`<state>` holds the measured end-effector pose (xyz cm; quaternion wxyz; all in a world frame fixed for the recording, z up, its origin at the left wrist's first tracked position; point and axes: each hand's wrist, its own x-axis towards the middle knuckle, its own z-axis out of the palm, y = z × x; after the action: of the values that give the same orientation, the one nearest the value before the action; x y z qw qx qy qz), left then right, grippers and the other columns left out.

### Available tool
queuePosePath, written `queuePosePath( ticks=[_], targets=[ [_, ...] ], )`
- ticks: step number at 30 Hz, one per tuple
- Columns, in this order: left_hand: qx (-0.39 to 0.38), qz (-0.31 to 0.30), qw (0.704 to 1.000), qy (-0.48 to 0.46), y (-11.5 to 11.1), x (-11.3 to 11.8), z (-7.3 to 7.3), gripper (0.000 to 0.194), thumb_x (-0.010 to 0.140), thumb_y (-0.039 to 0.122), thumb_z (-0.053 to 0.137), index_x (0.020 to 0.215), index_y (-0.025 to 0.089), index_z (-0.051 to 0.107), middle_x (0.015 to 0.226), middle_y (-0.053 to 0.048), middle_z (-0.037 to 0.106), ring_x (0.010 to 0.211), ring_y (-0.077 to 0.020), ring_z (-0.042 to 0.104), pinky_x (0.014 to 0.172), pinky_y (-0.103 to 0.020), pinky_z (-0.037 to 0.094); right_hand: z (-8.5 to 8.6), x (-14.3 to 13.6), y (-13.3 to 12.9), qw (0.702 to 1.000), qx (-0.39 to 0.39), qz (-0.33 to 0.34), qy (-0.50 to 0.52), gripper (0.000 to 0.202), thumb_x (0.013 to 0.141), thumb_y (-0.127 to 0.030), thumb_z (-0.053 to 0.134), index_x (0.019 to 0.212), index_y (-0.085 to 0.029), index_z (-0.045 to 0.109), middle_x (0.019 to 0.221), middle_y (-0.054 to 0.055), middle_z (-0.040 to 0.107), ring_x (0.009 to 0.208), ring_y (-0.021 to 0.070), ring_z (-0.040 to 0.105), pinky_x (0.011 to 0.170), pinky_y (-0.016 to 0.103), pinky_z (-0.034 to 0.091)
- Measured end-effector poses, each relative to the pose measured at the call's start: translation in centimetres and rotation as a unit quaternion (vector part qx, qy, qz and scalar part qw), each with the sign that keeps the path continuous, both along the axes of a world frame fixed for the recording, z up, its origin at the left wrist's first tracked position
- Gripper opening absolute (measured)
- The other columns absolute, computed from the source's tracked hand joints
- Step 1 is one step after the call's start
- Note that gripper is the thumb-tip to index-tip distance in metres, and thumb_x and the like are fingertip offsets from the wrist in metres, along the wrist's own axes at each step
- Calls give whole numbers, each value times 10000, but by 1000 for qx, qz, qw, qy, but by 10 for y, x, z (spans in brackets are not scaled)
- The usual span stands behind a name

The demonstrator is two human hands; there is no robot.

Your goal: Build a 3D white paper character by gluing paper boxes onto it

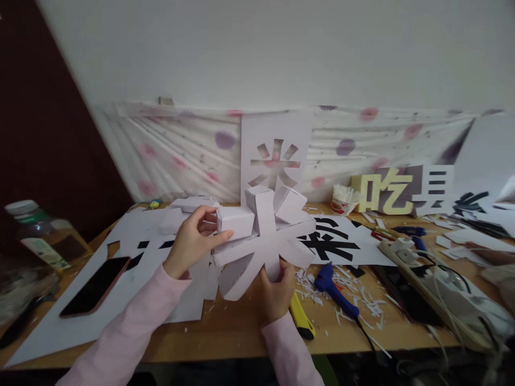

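A white three-dimensional paper character [269, 228], shaped like 米, is held up above the table's front. My right hand [277, 289] grips its lower vertical stroke from below, the fingers partly behind it. With my left hand [197, 236] I pinch a small white paper box piece [235, 222], thumb in front and fingers on top. That piece sits at the character's upper left, against or very near its horizontal stroke; whether it is attached I cannot tell. A similar box-shaped stroke [290, 203] stands at the upper right.
A blue glue gun [336, 292] and a yellow utility knife [301, 316] lie to the right among paper scraps. A phone [95, 287] rests on white sheets at left, near a plastic bottle [50, 236]. A power strip [426, 289] with cables stretches along the right. Finished letters [386, 192] stand behind.
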<state>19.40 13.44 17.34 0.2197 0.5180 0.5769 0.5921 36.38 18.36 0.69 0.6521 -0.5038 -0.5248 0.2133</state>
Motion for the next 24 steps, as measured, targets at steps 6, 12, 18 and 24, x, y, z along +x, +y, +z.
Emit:
queuePosePath(
  ticks=[6,12,18,24],
  targets=[
    [-8,-11,1000,19,1,-6,5,508,583,373,848,998,193,615,961,-49,680,838,-215,667,777,-365,548,-4,-1,-2,1000,-1,-7,-10,385,726,-425,739,994,-195,586,984,109,691,908,287,648,801,408,513],
    [-26,4,999,36,0,-8,6,536,586,382,845,1037,197,622,952,-53,679,835,-227,659,772,-383,538,-12,-1,1,1000,12,2,-21,387,738,-444,718,1008,-199,589,997,109,679,929,292,646,819,429,519],
    [-30,22,998,56,-4,-9,1,520,593,388,841,1032,202,634,913,-44,673,812,-224,653,746,-369,536,-15,-2,1,999,15,3,-30,397,751,-448,718,1011,-180,583,980,117,671,910,285,644,809,416,513],
    [-38,36,998,32,-12,-4,5,505,579,369,834,1017,205,643,889,-24,680,822,-220,663,750,-365,556,-19,-2,1,999,12,2,-32,386,738,-442,716,982,-175,581,939,110,668,892,283,639,804,417,514]
  ],
)
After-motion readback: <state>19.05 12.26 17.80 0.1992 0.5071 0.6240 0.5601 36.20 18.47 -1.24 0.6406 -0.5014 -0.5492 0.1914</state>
